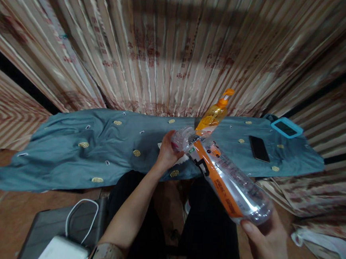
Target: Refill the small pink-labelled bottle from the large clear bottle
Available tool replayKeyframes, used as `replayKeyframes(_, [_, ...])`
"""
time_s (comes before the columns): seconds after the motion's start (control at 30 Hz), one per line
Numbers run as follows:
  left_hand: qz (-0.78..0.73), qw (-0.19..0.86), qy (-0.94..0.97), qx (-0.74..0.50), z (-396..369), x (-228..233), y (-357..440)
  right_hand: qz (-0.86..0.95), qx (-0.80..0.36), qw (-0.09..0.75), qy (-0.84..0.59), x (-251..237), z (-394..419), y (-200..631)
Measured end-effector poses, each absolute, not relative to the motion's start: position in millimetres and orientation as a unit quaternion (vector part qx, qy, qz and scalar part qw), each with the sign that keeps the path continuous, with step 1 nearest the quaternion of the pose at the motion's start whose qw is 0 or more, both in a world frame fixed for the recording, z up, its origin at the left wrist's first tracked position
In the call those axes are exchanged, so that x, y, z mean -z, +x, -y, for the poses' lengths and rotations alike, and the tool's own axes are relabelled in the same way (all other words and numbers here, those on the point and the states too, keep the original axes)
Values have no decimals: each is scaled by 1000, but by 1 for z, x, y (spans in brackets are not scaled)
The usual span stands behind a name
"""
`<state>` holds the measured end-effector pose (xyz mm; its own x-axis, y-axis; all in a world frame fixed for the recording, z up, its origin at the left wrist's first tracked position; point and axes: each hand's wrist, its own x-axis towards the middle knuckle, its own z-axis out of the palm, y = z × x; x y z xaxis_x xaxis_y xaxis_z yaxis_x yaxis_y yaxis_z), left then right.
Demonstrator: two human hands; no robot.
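Note:
A large clear plastic bottle (231, 182) with an orange label strip slants between my hands. My right hand (268, 236) is closed round its broad base at the lower right. At the upper left end, my left hand (168, 151) grips clear crinkled plastic (184, 138); whether that is the bottle's neck or a separate piece I cannot tell. Partly covered by my left hand, a white item (183, 160) lies on the blue-green patterned cloth (127, 138). Just behind the bottle's upper end stands an orange pump bottle (212, 117) with yellow-orange liquid.
On the cloth's right part lie a black phone (259, 148) and a device with a light-blue frame (287, 127). Striped curtains (173, 45) hang behind and at both sides. At lower left, a white power bank (63, 251) with a looped cable rests on a grey surface (50, 219).

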<state>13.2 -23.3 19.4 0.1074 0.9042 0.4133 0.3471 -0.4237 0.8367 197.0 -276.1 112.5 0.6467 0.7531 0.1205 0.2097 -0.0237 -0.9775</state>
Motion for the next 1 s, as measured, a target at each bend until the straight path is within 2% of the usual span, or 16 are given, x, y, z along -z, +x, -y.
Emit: replayKeyframes(1.0, [-447, 288, 686, -496, 21, -16, 14, 356, -204, 586, -698, -114, 274, 198])
